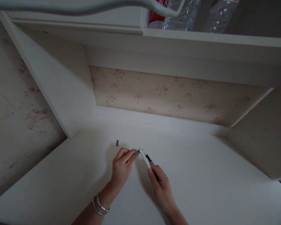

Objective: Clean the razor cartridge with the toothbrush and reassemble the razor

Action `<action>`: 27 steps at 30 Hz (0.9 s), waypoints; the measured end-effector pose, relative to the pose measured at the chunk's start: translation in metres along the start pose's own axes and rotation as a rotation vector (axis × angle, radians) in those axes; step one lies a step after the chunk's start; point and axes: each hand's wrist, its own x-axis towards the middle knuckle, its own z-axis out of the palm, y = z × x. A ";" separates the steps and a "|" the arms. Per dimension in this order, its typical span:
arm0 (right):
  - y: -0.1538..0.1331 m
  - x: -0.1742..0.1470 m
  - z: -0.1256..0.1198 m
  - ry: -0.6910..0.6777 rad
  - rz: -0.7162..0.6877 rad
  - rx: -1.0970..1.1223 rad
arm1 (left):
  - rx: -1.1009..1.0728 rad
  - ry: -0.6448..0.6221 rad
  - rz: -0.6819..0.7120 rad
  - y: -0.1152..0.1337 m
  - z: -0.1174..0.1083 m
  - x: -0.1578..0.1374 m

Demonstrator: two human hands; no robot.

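My left hand (pixel 122 165) pinches a small teal-and-black piece (pixel 136 152) that looks like a razor cartridge. Its outer end meets, or nearly meets, the tip of a slim white stick (pixel 145 159), and I cannot tell whether they touch. In my right hand (pixel 161 184), closed, are this white stick and a black-and-grey handle (pixel 150 159) with a narrow black head, which resembles a razor handle. Both point up and to the left, slightly apart at their tips. Another small teal-and-black piece (pixel 117 143) lies on the white desk (pixel 201 168), beyond my left hand.
White side panels (pixel 61 84) enclose the desk at left and right, with floral wallpaper (pixel 164 90) behind. Overhead runs a shelf (pixel 201 39) holding clear plastic bottles (pixel 221 15). A pale bent bar (pixel 79 9) crosses the top of the view.
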 end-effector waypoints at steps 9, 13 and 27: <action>0.001 0.001 0.000 -0.008 0.044 0.017 | -0.009 0.011 0.026 -0.002 0.000 -0.001; 0.000 0.001 0.001 -0.002 0.052 0.042 | -0.022 -0.007 0.050 -0.001 0.002 -0.003; 0.007 -0.001 0.003 -0.052 0.073 0.065 | -0.003 0.030 0.006 -0.003 0.001 0.000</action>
